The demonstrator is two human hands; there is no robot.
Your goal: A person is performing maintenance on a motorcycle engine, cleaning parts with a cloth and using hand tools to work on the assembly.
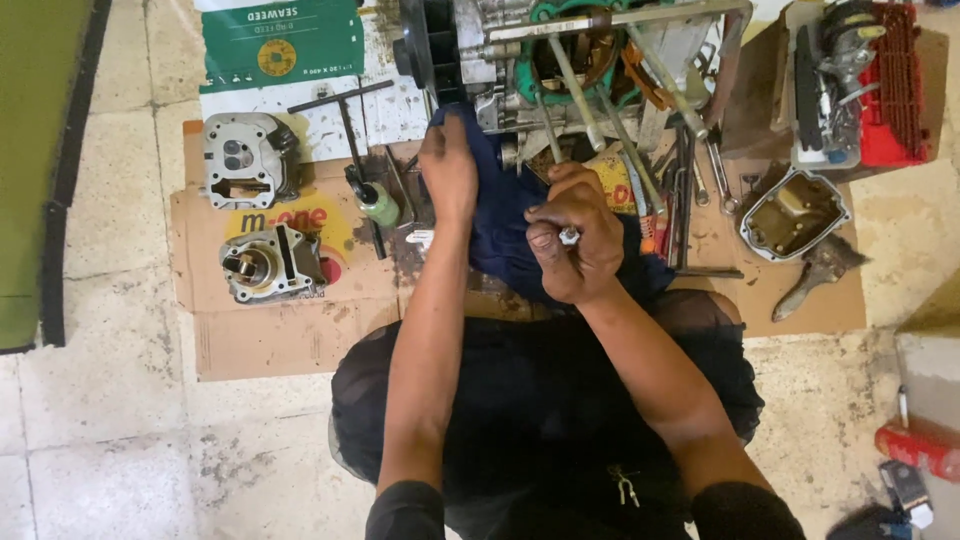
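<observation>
Cylinder head [248,160] and cylinder block [272,263] far left on cardboard [290,335]. Left hand [447,170] pressed flat on dark blue rag [505,235] against engine case [520,60] — fingers hidden, grip unclear. Right hand [572,240] clenched round small metal bolt [568,236], just right of rag centre. Metal cover [795,212] far right.

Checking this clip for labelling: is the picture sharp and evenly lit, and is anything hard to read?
Head view: light is soft and even, no hard shadows or glare; the right hand and its small metal part look slightly soft; the dark blue cloth loses detail.
</observation>
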